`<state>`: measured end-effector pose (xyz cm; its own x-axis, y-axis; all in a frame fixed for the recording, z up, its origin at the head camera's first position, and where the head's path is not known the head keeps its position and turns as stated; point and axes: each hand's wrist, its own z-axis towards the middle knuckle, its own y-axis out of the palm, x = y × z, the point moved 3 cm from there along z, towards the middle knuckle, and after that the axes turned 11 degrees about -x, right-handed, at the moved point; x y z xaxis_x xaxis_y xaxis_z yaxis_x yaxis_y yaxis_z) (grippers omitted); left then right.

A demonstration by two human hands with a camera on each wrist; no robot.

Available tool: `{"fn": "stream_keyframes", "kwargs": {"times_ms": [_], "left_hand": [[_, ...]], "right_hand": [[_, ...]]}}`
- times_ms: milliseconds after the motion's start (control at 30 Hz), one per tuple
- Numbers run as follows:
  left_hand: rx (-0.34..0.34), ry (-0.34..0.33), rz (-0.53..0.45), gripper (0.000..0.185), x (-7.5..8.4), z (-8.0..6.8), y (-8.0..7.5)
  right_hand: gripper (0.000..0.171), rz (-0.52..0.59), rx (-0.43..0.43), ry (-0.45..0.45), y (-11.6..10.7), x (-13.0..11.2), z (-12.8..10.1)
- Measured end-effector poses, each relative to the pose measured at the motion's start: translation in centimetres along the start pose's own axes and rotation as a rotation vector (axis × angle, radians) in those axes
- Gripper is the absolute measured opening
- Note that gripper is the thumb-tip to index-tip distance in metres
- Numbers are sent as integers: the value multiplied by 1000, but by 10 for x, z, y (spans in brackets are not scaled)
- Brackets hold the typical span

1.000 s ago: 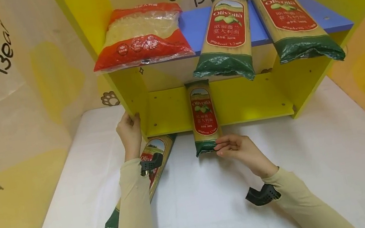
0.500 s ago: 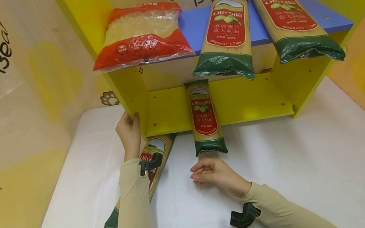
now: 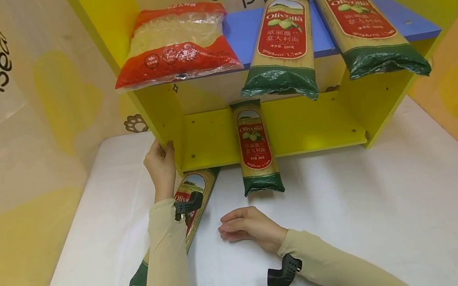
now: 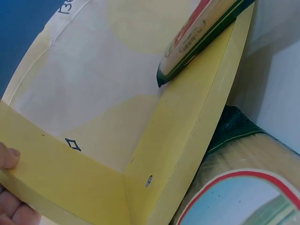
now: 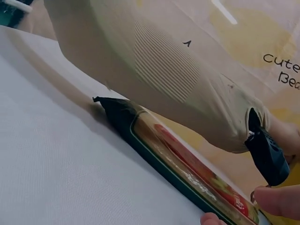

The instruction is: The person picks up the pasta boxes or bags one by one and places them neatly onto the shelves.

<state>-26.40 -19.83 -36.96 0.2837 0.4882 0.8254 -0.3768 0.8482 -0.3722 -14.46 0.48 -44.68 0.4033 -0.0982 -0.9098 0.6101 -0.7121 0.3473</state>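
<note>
My left hand (image 3: 161, 171) grips the front edge of the yellow shelf's left side panel (image 3: 163, 123), thumb on one face and fingers (image 4: 23, 215) on the other. Under the left forearm, a spaghetti pack (image 3: 195, 188) with green ends lies slantwise on the table, its top end by the shelf's lower edge. My right hand (image 3: 251, 229) is just right of that pack, fingers loosely bent and holding nothing. In the right wrist view its thumb (image 5: 279, 201) shows near the pack. A second spaghetti pack (image 3: 255, 144) lies on the bottom board, its green end jutting out.
Above, the blue board (image 3: 239, 36) bears a red pasta bag (image 3: 175, 46) on the left and two spaghetti packs, one mid-right (image 3: 282, 39) and one far right (image 3: 365, 26), overhanging the front. A white cloth (image 3: 358, 222) covers the table.
My right hand has left the lower end of the pack on the bottom board and moved left and toward me, near the pack on the table. The left hand keeps its grip.
</note>
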Motion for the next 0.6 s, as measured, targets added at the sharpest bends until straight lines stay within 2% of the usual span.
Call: {"fn": "stream_keyframes", "kwargs": {"times_ms": [233,600], "left_hand": [[4,-3,24,19,-1,0,0],[13,1,36,18,-1,0,-1]], "right_hand": [[40,55,43,4,8,1,19],[47,91,99,-31,14,-1,36]]}}
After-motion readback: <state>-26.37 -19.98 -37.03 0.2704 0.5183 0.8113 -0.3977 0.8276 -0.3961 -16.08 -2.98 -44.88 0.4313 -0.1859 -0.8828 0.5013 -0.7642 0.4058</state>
